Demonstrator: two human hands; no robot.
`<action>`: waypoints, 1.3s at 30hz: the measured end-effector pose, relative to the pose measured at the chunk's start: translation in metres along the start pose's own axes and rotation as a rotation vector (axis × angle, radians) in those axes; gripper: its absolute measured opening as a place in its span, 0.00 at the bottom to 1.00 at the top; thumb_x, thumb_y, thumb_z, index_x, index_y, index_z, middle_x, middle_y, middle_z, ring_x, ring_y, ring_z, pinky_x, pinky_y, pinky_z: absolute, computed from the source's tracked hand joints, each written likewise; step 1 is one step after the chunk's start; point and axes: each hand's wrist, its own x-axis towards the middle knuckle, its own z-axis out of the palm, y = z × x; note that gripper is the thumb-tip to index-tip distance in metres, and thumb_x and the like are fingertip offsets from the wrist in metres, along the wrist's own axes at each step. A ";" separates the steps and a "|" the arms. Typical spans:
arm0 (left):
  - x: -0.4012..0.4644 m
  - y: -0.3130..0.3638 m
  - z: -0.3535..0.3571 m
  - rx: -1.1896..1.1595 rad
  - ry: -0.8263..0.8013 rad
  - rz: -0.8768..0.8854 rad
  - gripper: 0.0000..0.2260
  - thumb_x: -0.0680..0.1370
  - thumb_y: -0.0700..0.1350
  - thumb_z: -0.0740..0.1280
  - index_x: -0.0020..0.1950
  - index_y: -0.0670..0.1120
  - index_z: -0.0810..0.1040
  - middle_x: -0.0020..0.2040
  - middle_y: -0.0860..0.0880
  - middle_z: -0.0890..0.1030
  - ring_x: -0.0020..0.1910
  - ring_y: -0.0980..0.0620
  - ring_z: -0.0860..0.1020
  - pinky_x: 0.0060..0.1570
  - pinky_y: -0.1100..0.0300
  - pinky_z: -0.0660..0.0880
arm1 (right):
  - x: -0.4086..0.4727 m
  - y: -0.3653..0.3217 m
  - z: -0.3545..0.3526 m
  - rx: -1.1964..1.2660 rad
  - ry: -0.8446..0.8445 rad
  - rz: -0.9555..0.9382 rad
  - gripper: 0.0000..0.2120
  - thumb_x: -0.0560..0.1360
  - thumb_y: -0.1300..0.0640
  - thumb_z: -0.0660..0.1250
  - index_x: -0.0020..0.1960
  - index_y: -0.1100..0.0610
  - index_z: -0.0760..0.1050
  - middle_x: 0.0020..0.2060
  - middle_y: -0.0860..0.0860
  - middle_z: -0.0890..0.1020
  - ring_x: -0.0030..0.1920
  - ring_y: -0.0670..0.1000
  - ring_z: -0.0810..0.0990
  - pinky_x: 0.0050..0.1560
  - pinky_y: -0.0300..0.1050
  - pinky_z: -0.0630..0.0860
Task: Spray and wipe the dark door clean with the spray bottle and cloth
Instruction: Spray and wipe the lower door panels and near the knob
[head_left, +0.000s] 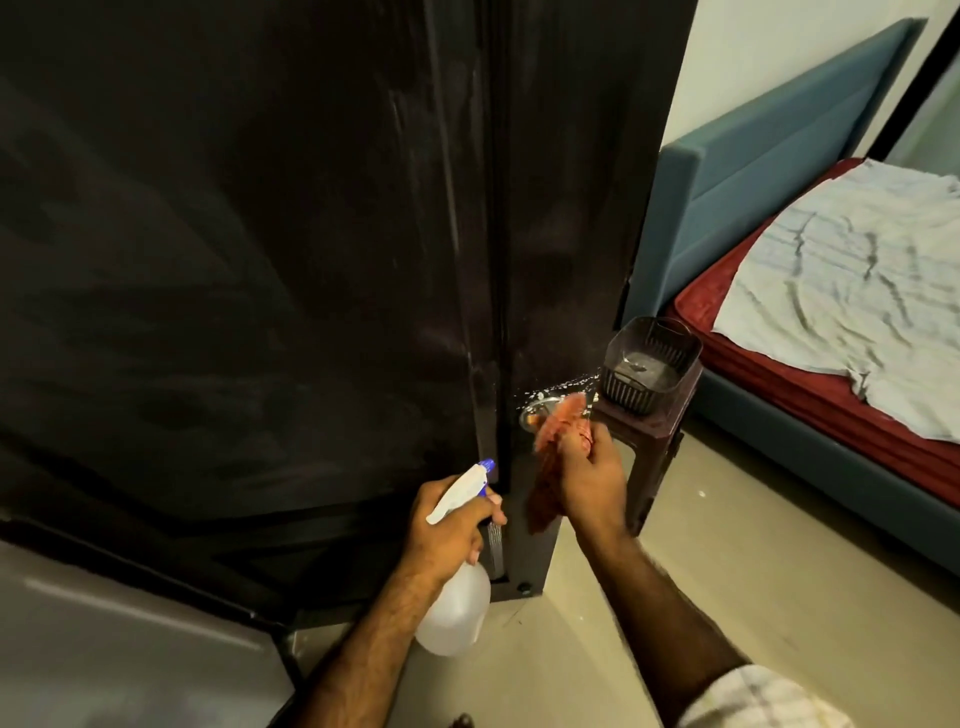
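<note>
Orange cloth (558, 431) — dark door (260, 234)

Head view, single wide-angle camera, worn by the person. Faces forward and steeply down, set close to the dark door (260, 234), which fills the left and centre. Both forearms enter from the bottom edge. Floor (727, 519) and bed (831, 312) lie at right. No second view.
</note>
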 end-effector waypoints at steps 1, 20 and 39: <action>0.000 0.002 0.000 0.001 0.003 0.008 0.04 0.81 0.37 0.71 0.53 0.36 0.83 0.44 0.38 0.86 0.21 0.55 0.72 0.25 0.60 0.70 | 0.003 0.003 -0.001 -0.242 0.017 -0.195 0.17 0.79 0.35 0.62 0.56 0.46 0.77 0.50 0.49 0.82 0.50 0.53 0.82 0.52 0.58 0.83; 0.007 0.021 0.018 -0.043 0.131 -0.005 0.11 0.81 0.39 0.71 0.61 0.35 0.79 0.47 0.39 0.87 0.22 0.54 0.73 0.26 0.60 0.73 | 0.063 -0.021 0.019 0.441 -0.268 0.470 0.16 0.82 0.46 0.67 0.58 0.57 0.83 0.52 0.58 0.87 0.50 0.58 0.85 0.55 0.54 0.81; 0.070 0.052 -0.011 -0.057 0.101 0.043 0.05 0.81 0.38 0.70 0.50 0.37 0.83 0.42 0.38 0.86 0.23 0.48 0.69 0.25 0.59 0.69 | 0.112 -0.022 0.064 0.369 -0.096 0.284 0.13 0.78 0.46 0.70 0.53 0.56 0.84 0.48 0.57 0.87 0.49 0.59 0.86 0.55 0.58 0.84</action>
